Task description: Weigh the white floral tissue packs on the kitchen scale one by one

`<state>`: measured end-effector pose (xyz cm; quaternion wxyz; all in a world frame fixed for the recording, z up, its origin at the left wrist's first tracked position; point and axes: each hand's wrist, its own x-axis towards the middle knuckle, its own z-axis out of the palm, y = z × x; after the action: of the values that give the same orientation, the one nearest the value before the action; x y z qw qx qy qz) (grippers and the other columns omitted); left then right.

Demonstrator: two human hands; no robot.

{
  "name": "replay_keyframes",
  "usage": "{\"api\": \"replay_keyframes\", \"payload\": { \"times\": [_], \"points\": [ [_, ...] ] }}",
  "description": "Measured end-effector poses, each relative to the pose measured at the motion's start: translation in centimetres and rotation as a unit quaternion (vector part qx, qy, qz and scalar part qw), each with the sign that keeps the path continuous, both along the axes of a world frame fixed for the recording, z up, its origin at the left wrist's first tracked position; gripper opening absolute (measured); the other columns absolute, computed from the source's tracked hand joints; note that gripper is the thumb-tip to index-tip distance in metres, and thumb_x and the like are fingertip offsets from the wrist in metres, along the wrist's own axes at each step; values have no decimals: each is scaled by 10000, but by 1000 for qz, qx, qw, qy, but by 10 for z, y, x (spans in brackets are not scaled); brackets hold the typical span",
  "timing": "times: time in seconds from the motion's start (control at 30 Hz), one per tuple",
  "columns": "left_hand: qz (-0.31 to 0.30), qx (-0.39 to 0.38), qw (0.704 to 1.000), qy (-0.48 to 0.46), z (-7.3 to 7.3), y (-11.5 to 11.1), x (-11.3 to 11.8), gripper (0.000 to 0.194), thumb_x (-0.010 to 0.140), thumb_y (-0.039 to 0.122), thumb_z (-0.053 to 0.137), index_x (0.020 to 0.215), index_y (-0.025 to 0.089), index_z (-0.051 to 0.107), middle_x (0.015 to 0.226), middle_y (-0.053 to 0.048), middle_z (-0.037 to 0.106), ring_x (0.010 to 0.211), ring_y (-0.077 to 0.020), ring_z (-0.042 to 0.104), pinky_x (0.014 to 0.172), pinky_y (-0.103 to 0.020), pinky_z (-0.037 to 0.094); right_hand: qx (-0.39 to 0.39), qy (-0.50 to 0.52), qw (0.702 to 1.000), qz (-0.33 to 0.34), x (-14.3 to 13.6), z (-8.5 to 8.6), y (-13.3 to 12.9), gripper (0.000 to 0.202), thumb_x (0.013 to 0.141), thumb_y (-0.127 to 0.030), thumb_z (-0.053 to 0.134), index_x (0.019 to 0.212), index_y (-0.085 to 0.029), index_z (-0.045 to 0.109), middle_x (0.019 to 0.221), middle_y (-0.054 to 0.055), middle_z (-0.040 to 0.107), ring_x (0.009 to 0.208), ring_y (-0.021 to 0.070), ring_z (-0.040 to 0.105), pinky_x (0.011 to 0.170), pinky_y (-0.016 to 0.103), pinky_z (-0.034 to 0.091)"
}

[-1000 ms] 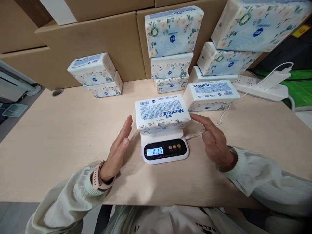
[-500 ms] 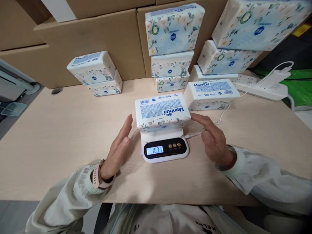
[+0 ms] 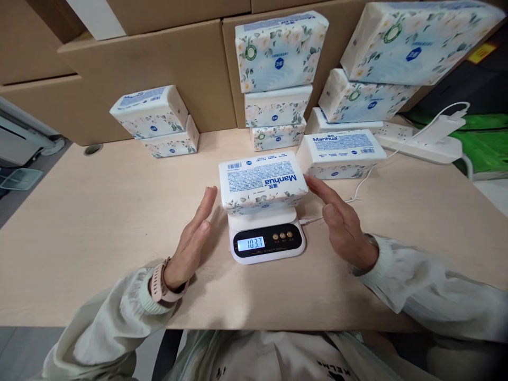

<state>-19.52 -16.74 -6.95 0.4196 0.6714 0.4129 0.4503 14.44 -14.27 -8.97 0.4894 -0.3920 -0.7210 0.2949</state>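
Observation:
A tissue pack (image 3: 262,180) with blue "Manhua" print lies on a white digital scale (image 3: 268,241), its lit display reading 103.7. To the left of the pack, my left hand (image 3: 190,243) is open, fingers straight, with a small gap to the pack. On the other side my right hand (image 3: 341,222) is open too, its fingertips at the pack's right edge; whether they touch it I cannot tell. Neither hand grips anything. Just behind my right hand another tissue pack (image 3: 341,153) rests on the table.
Stacked tissue packs stand at the back left (image 3: 153,119), back middle (image 3: 280,63) and back right (image 3: 369,98). Cardboard boxes (image 3: 159,74) form a wall behind. At right lies a white power strip (image 3: 420,143), and a white cable (image 3: 361,185) runs to the scale across the table (image 3: 99,227).
My right hand's fingers have straightened and come closer together beside the pack. My left hand is nearly still. The pack stays on the scale and the reading is the same.

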Motion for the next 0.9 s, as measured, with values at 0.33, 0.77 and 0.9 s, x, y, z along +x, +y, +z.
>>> {"api": "replay_keyframes", "payload": {
  "times": [0.33,0.77,0.9],
  "points": [
    [-122,118,985,22,58,60,65,583,1104,583,503,1661,411,478,1790,86,314,1720,-286,68,1442,-498,78,112,72,989,-70,-1,29,29,620,1078,-577,496,1664,-423,366,1737,-3,457,1620,332,428,1359,555,364],
    [-136,6,989,59,53,156,143,615,1067,708,502,1509,295,611,1742,-15,433,1688,-299,271,1397,-547,223,159,82,921,-345,74,14,89,483,1043,-585,556,1451,-335,622,1496,68,659,1451,339,598,1287,646,415],
    [229,214,950,-11,81,178,44,191,1102,384,639,1144,214,717,1242,4,761,1309,-203,679,1220,-453,477,292,91,895,-323,53,43,58,389,1098,-419,526,1463,-415,660,1505,-15,679,1464,327,600,1284,620,429]
  ]
}}
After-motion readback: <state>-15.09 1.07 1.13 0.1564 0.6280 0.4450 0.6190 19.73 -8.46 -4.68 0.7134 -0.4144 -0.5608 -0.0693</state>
